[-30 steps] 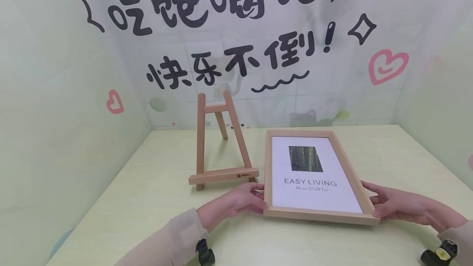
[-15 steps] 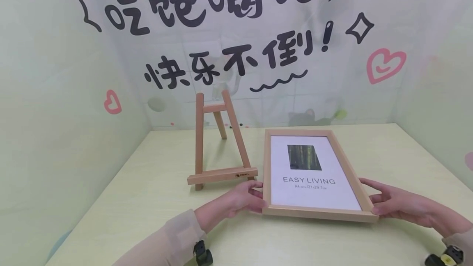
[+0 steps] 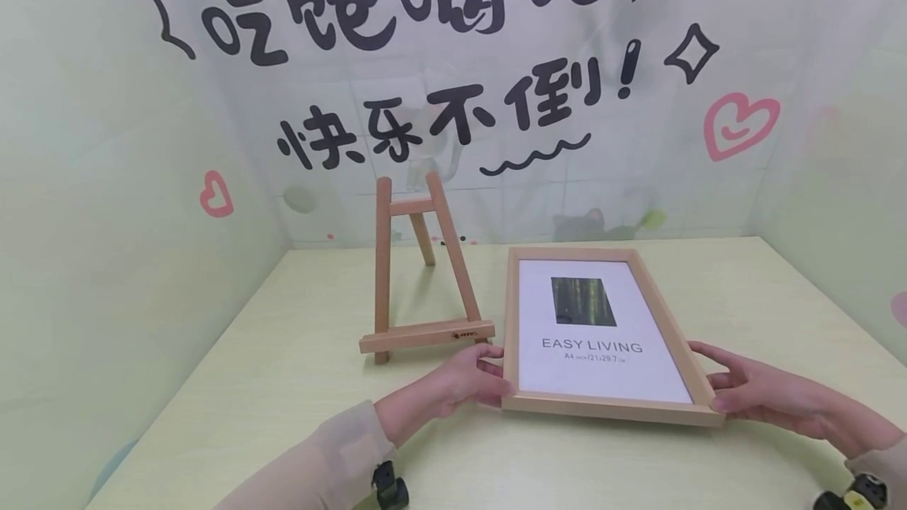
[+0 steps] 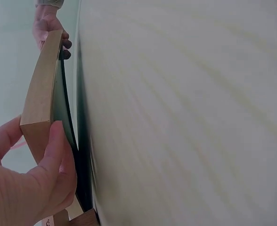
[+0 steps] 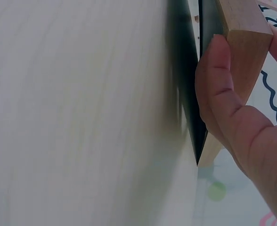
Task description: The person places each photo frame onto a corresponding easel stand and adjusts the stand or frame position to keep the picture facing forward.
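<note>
A light wooden picture frame (image 3: 602, 412) with a white "EASY LIVING" insert lies face up on the right half of the table, its near edge raised off the surface. My left hand (image 3: 471, 378) grips its near left corner, and my right hand (image 3: 761, 392) grips the near right corner. In the left wrist view the left hand's fingers (image 4: 56, 150) curl under the frame's dark back. The right wrist view has the right hand's fingers (image 5: 218, 75) curled beneath the other corner in the same way. A small wooden easel (image 3: 425, 334) stands upright just left of the frame.
The pale table (image 3: 283, 384) runs back to a printed cloth backdrop (image 3: 602, 203) with black lettering. Cloth walls (image 3: 127, 242) close in both sides. The easel's ledge is close to the left hand and the frame's left side.
The view has shifted very slightly. Both hands keep their hold on the picture frame, which stays in nearly the same place; the easel has not moved.
</note>
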{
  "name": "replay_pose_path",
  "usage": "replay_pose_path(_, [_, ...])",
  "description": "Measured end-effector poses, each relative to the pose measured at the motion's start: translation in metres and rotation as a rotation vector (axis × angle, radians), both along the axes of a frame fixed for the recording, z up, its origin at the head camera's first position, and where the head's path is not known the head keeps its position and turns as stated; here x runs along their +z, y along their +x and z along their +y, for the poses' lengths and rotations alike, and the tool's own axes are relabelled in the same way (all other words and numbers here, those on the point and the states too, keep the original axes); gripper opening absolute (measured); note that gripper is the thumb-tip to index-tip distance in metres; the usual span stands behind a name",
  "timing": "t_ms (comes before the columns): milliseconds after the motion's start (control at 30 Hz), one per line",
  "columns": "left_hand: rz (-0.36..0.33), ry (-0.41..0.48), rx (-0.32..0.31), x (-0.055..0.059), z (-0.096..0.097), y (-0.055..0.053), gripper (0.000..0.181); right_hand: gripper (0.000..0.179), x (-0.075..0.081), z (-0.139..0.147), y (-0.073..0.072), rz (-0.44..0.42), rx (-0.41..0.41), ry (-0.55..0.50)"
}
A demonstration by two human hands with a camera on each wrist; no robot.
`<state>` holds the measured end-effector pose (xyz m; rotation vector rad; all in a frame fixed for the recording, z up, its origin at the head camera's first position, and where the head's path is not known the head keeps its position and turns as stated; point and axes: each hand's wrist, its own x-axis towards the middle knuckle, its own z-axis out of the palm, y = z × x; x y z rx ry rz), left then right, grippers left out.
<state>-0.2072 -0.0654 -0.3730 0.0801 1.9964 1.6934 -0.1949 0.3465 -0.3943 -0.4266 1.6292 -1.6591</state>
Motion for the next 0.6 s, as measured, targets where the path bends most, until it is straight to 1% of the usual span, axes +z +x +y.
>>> replay_pose_path(167, [0.007, -0.012, 0.007, 0.0005, 0.0012, 0.0001, 0.057, 0.056, -0.0003, -0.0003, 0.0, 0.016, -0.002, 0.012])
replay_pose_path(367, [0.013, -0.042, 0.005, 0.0001, 0.0016, 0.0018, 0.056, 0.058, 0.0007, 0.0009, 0.0015, 0.049, -0.025, 0.08])
replay_pose_path(600, [0.036, -0.043, -0.004, -0.0006, 0.0007, 0.0021, 0.057, 0.062, 0.0029, -0.0015, 0.0023, 0.083, -0.012, 0.083])
